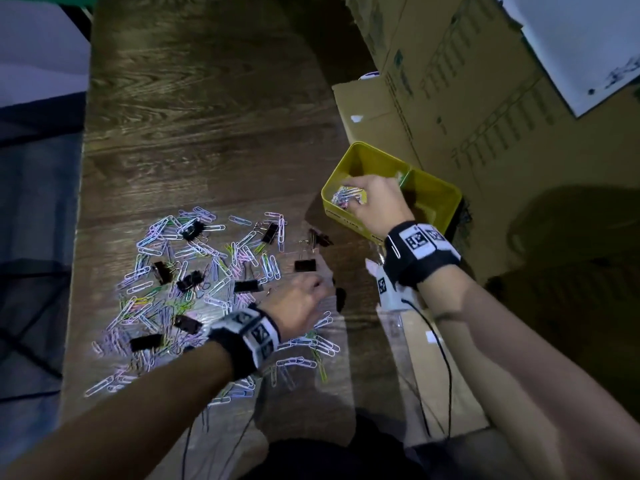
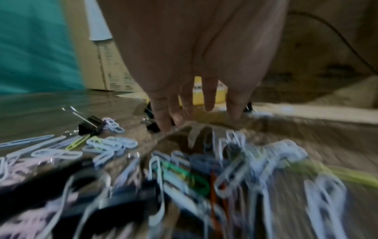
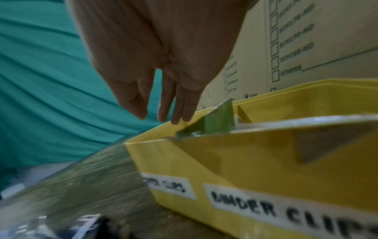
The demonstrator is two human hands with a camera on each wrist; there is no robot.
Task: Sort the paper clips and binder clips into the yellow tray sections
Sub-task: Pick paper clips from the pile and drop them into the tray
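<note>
Several coloured paper clips (image 1: 194, 282) and black binder clips (image 1: 189, 230) lie scattered on the wooden table. The yellow tray (image 1: 440, 202) stands at the right, with a divider (image 3: 216, 121) and a "BINDER CLIPS" label (image 3: 286, 210) on its front wall. My right hand (image 1: 349, 199) hovers over the tray's left section with straight fingers (image 3: 175, 110) that hold nothing; a heap of paper clips (image 1: 343, 195) lies in the tray just below them. My left hand (image 1: 320, 284) reaches down at the pile's right edge. Its straight fingers (image 2: 163, 116) touch the table beside a binder clip (image 2: 152, 127).
Tall cardboard boxes (image 1: 467, 81) stand right behind the tray. A small white tagged box (image 1: 388, 289) sits on a flat carton near my right wrist, with black cables (image 1: 440, 358) trailing off it. The table's left edge (image 1: 79, 237) drops to the floor.
</note>
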